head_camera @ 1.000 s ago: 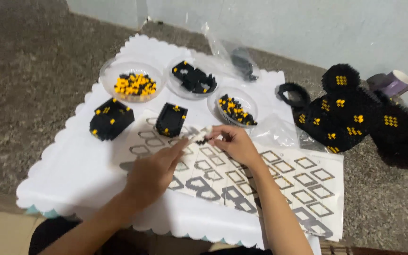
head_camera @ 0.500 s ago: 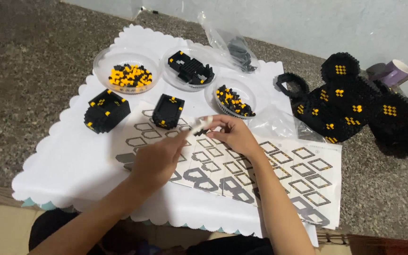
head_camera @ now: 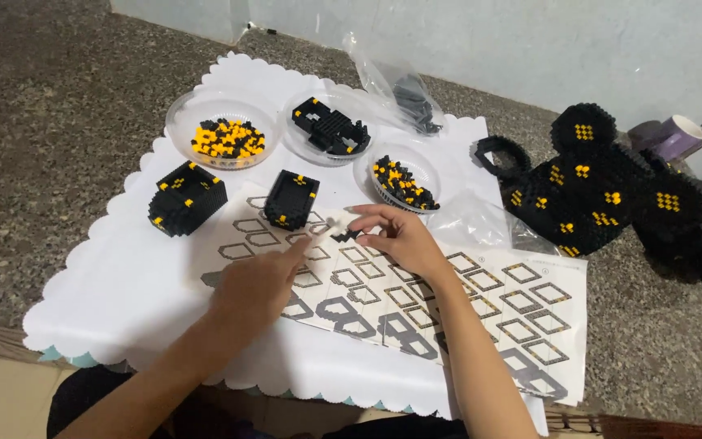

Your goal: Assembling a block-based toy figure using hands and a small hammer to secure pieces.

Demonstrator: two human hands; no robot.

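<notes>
My right hand point(head_camera: 396, 240) pinches a small black brick piece point(head_camera: 344, 236) over the instruction sheet point(head_camera: 481, 301). My left hand point(head_camera: 257, 280) rests on the same sheet with its index finger stretched toward that piece, holding nothing. Just beyond the hands stand two built black-and-yellow block sections, a larger block section point(head_camera: 186, 197) at the left and a smaller block section point(head_camera: 292, 198) beside it. Three clear dishes sit further back: a dish of yellow and black bricks point(head_camera: 223, 138), a dish with a black assembly point(head_camera: 331, 128), and a dish of mixed bricks point(head_camera: 402, 180).
A white scalloped mat point(head_camera: 123, 276) covers the speckled floor. A big black-and-yellow brick model point(head_camera: 603, 191) lies at the right with a purple cup point(head_camera: 676, 134) behind it. Clear plastic bags point(head_camera: 404, 93) lie near the wall.
The view has shifted a little. My left index finger has stretched out toward the small piece, which my right hand keeps holding over the sheet.
</notes>
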